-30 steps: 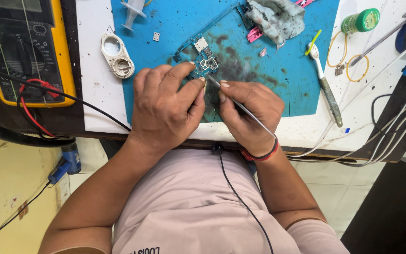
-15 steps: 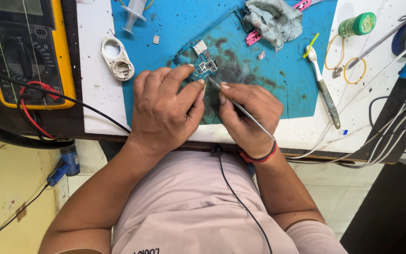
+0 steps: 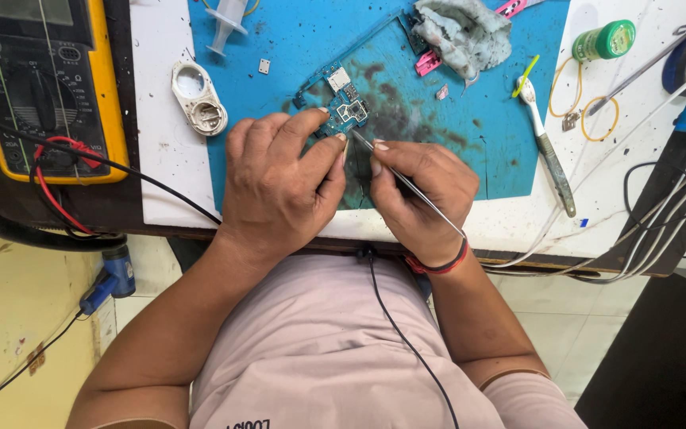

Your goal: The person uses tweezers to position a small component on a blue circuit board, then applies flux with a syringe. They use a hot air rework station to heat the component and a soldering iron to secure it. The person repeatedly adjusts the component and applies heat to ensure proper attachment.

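- Left hand (image 3: 279, 187) rested on the blue mat (image 3: 295, 40), fingers curled and closed down on the near edge of the small blue circuit board (image 3: 341, 107), thumb and forefinger pressing it to the mat.
- Right hand (image 3: 418, 195) was closed in a pinch around thin metal tweezers (image 3: 406, 181); the tips lay at the board's near edge, just beside the left fingertips, and the handle ran back over the wrist.
- Circuit board lay flat near the middle of the mat, on a dark stained patch, part hidden under the left fingers.
- White oval housing (image 3: 198, 99) sat on the white tabletop just left of the mat; its round recess showed only a pale inner surface, contents could not be told.
- Plastic syringe (image 3: 226, 20) lay at the mat's top edge; fill level not discernible.
- Small green-capped jar (image 3: 605, 40) lay tipped on the table, right of the mat, cap on; contents not visible.
- Grey crumpled rag (image 3: 462, 32) lay on the mat's upper right, over a pink tool.
- White-headed brush (image 3: 545, 147) lay along the mat's right edge.
- Yellow multimeter (image 3: 37, 87) stood far left, red and black leads across it.
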